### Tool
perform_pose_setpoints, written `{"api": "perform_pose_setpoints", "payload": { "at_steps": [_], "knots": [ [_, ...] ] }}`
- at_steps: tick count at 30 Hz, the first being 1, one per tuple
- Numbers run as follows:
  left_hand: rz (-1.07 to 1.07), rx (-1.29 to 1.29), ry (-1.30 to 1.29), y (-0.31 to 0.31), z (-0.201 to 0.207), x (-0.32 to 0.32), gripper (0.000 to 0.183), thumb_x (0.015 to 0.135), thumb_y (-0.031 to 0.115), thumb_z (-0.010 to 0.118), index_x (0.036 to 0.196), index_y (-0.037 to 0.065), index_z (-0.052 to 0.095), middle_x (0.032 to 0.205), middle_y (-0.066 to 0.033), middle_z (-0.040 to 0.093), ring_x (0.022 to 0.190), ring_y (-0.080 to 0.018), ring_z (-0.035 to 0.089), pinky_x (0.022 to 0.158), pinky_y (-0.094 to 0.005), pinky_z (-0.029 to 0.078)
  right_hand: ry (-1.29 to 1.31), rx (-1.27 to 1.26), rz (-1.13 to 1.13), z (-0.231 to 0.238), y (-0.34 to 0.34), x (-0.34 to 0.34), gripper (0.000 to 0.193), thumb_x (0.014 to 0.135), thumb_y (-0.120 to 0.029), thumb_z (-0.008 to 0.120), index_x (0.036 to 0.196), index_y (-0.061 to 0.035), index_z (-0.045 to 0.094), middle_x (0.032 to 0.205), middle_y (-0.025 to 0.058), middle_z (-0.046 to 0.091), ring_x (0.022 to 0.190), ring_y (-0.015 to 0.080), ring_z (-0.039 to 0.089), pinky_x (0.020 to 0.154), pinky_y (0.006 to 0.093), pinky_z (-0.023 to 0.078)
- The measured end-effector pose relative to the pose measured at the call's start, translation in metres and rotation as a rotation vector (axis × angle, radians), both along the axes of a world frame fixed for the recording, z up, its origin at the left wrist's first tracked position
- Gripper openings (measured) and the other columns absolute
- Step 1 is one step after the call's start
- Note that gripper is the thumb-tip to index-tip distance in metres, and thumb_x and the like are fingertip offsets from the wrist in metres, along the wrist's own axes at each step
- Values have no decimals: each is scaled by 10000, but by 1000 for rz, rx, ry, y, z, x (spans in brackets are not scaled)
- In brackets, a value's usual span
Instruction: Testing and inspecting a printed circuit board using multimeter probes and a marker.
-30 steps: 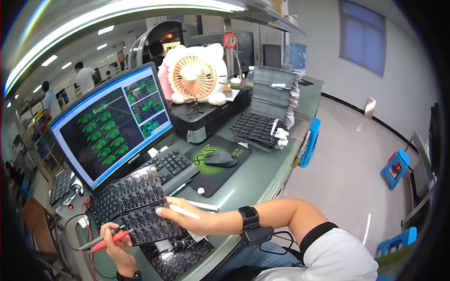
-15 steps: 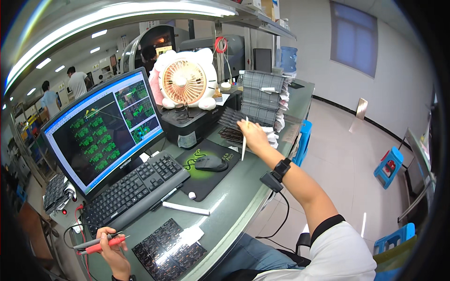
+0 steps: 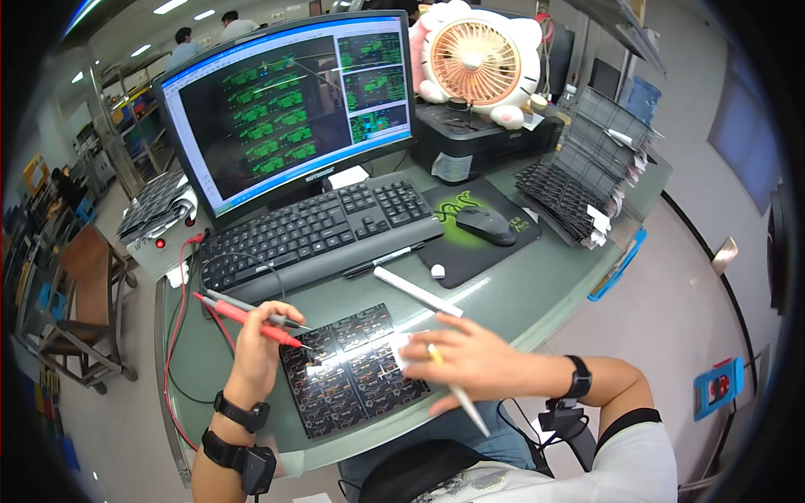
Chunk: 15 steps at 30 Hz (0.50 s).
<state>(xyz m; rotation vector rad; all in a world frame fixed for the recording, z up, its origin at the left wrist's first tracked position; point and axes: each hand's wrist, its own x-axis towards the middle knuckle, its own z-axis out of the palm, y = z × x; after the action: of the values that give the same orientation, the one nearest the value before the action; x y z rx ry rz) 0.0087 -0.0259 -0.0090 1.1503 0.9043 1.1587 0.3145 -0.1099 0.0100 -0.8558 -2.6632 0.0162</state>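
Note:
My left hand (image 3: 254, 352) is closed around a pair of test probes, a red probe (image 3: 281, 335) and a grey probe (image 3: 225, 299). Their tips hover over the left part of a dark circuit board panel (image 3: 335, 398) lying flat on the bench; whether they touch it, I cannot tell. At the panel's right edge is my right hand (image 3: 474, 360), its fingers partly spread, with a slim white pen (image 3: 471, 411) held across it, pointing down toward me. That hand partly covers a white paper slip (image 3: 401, 345) on the panel.
Behind the panel lie a white marker (image 3: 417, 291), its cap (image 3: 438, 272), a keyboard (image 3: 323, 235) and a mouse (image 3: 486, 225). A monitor (image 3: 277, 117) stands beyond. Back right are a fan (image 3: 474, 63), a printer (image 3: 457, 138) and stacked boards (image 3: 563, 201). Red probe leads (image 3: 173, 360) hang left.
My view has swung left and down. My right hand has come from the stacked boards to the panel, still with the pen. My left hand has brought the probes over the panel.

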Motion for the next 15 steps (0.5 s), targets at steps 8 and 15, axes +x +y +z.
{"api": "perform_pose_setpoints", "payload": {
  "at_steps": [8, 15],
  "knots": [
    [-52, 63, -70, 1, -4, -3, 389, 966, 300, 327, 884, 14, 577, 894, -61, 585, 880, -155, 513, 870, -306, 380, 55, -159, 53, 14, 38, -5, 437, 783, -385, 707, 1085, -94, 583, 1170, 69, 594, 1044, 261, 578, 894, 392, 422],
    [-27, -2, -44, -11, 8, 2, 376, 989, 342, 342, 823, 57, 523, 776, -8, 488, 603, -79, 427, 556, -236, 365, 747, -575, -112, 29, 134, 17, 245, 918, -261, 630, 1027, -45, 592, 921, 67, 690, 885, 129, 639, 781, 285, 504]
  ]
}}
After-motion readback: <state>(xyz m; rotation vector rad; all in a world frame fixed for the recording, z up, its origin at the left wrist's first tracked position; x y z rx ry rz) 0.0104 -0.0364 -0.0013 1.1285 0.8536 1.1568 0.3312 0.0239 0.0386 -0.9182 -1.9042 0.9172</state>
